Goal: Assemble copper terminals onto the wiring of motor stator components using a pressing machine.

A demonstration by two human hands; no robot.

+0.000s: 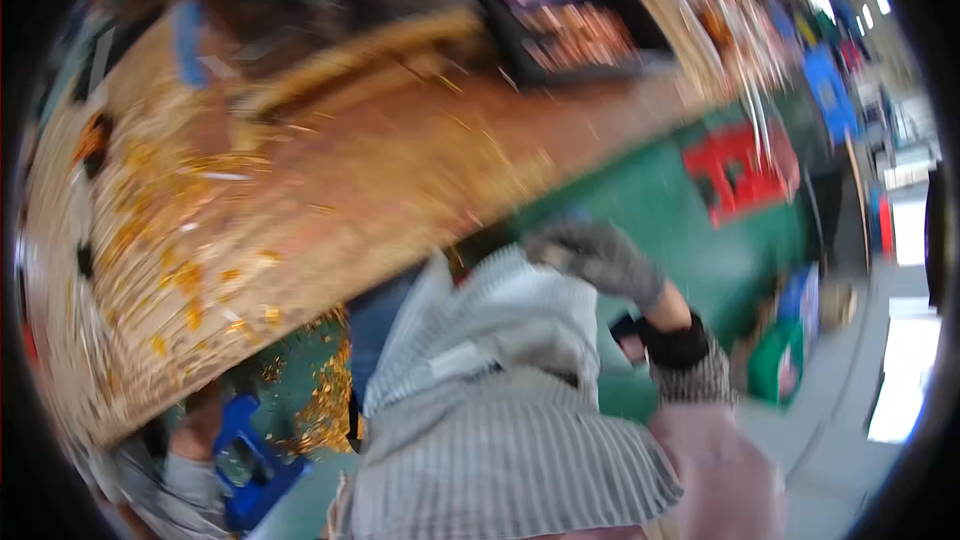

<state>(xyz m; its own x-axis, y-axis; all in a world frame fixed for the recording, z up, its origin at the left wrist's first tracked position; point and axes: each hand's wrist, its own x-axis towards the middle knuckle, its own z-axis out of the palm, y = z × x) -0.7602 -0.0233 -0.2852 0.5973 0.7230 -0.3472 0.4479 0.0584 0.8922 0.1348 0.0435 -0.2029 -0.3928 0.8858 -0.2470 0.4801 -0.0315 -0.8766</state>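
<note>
My right hand [598, 258], in a grey work glove, reaches over my lap beside the upper edge of a pale striped apron [520, 440]. Its fingers are blurred, so whether they grip the cloth does not show. A dark cuff and a black band circle that wrist. No part of my left hand can be made out. Ahead of me lies a wooden workbench [400, 190], strewn at its left with yellow-orange scraps [190, 285]. At its far side stands a black tray [640, 65] with copper-coloured pieces inside.
On the green floor at right stand a red plastic stool [735, 175] and a green box [775, 365]. A blue stool [245, 460] is at lower left, near another person's leg [195, 430]. Golden scraps [328, 390] cover the floor below the bench.
</note>
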